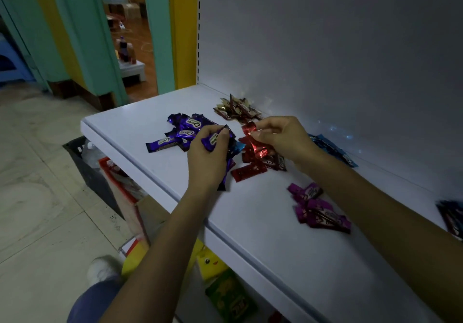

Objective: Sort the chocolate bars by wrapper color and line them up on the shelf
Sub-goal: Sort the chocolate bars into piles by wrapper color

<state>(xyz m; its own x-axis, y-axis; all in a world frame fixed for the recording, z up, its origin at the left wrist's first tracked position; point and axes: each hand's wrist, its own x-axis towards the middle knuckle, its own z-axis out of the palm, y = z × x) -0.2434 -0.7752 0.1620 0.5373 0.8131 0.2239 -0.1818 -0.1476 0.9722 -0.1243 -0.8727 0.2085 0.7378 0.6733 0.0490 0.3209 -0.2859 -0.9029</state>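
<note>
On the white shelf [140, 132] lie chocolate bars in groups by wrapper colour. My left hand [209, 159] grips several purple bars [215, 140], one sticking out below the wrist. Left of it lies a pile of purple bars [180, 132]. My right hand [283, 138] pinches a shiny red bar [250, 138] above a small heap of red bars [253, 167]. A light blue bar [238, 147] peeks out between my hands. Brown and gold bars [236, 109] lie at the back. Magenta bars [318, 207] lie in front of my right forearm, blue bars [330, 147] behind it.
The shelf's white back panel [325, 47] rises behind the bars. Dark wrapped bars [451, 217] lie at the right edge. Under the shelf are a black crate [85, 162], a red box [117, 174] and yellow and green packets [225, 290]. Tiled floor lies to the left.
</note>
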